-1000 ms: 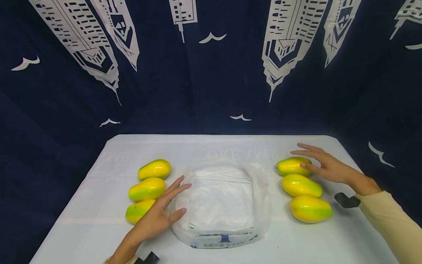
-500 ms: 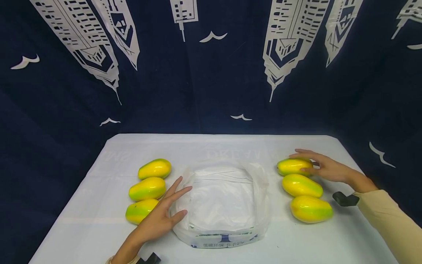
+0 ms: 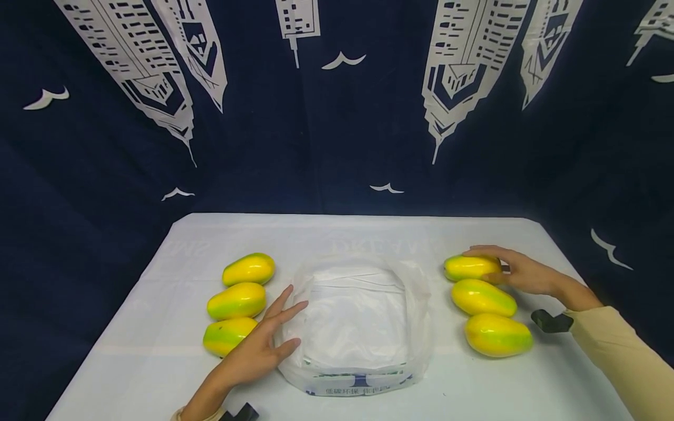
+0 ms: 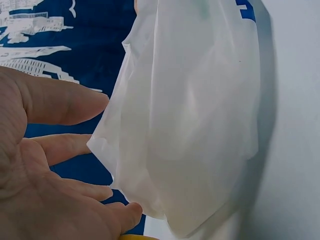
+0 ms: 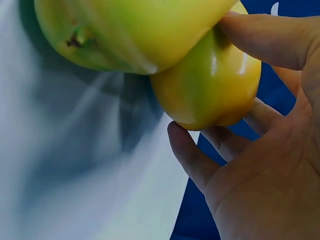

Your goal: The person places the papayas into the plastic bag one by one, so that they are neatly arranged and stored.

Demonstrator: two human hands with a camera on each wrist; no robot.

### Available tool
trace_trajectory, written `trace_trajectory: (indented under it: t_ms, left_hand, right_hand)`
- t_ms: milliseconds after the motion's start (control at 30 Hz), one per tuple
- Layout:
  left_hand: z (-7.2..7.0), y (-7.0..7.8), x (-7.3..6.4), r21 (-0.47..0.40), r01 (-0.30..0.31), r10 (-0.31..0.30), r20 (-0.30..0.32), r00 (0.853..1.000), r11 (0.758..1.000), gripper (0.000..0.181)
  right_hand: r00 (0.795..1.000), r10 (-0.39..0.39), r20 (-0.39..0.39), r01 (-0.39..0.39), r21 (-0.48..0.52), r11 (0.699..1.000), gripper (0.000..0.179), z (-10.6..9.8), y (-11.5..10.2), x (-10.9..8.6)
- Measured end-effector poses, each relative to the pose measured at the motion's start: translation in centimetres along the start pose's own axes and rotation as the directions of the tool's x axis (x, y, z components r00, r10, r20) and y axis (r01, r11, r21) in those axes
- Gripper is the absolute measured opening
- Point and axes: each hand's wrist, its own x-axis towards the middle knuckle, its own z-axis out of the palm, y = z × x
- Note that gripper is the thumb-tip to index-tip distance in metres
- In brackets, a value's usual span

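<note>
On the right of the table, my right hand (image 3: pixel 529 273) grips the farthest papaya (image 3: pixel 466 267) of a row of three, thumb on its near side and fingers over the far side. In the right wrist view that papaya (image 5: pixel 207 90) sits between thumb and fingers, partly behind a nearer papaya (image 5: pixel 135 30). My left hand (image 3: pixel 255 352) has its fingers spread at the left rim of a white plastic bag (image 3: pixel 418 327), which stands with its mouth facing up. The left wrist view has the thumb and fingertips right at the edge of the bag wall (image 4: pixel 190 110).
Three more yellow-green papayas lie in a row left of the bag, the nearest papaya (image 3: pixel 223 336) partly behind the left hand. The middle papaya (image 3: pixel 484 297) and front papaya (image 3: pixel 497 335) lie on the right. A dark blue printed cloth (image 3: pixel 316 134) hangs behind the white table (image 3: pixel 131 374).
My right hand has come down onto the farthest right papaya and its fingers have closed round it. The left hand stays at the bag's rim, almost unmoved.
</note>
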Motion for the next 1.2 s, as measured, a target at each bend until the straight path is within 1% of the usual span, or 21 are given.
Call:
trace_trajectory:
  t_ms: [200, 467, 533, 733, 967, 1067, 1200]
  left_hand:
    - [0.1, 0.1, 0.1, 0.010, 0.022, -0.022, -0.012, 1.000, 1.000, 0.061]
    - [0.2, 0.0, 0.1, 0.026, 0.036, -0.036, -0.026, 0.999, 0.999, 0.061]
    - [0.2, 0.1, 0.1, 0.030, 0.039, -0.039, -0.030, 0.999, 0.999, 0.062]
    - [0.2, 0.0, 0.1, 0.033, 0.041, -0.040, -0.032, 0.999, 0.999, 0.059]
    - [0.2, -0.1, 0.1, 0.023, 0.024, -0.024, -0.017, 1.000, 0.999, 0.058]
    - [0.2, 0.0, 0.1, 0.024, 0.028, -0.028, -0.022, 0.999, 0.999, 0.060]
    - [0.2, 0.0, 0.1, 0.031, 0.043, -0.042, -0.032, 0.999, 0.999, 0.061]
  right_hand:
    - [1.000, 0.009, -0.026, -0.010, -0.047, 0.999, 0.054, 0.0, 0.1, 0.1]
    - [0.998, 0.026, -0.050, -0.029, -0.062, 0.998, 0.056, 0.1, -0.1, -0.1]
    - [0.997, 0.029, -0.067, -0.033, -0.065, 0.997, 0.056, 0.0, -0.3, -0.1]
    - [0.993, 0.011, -0.114, -0.019, -0.071, 0.997, 0.055, -0.1, -0.7, -0.2]
    - [0.992, -0.016, -0.127, 0.007, -0.073, 0.997, 0.056, -0.2, -1.2, -0.3]
    - [0.990, -0.033, -0.135, 0.022, -0.080, 0.997, 0.056, -0.3, -1.4, -0.2]
    - [0.988, -0.030, -0.152, 0.018, -0.080, 0.997, 0.057, -0.4, -1.7, -0.2]
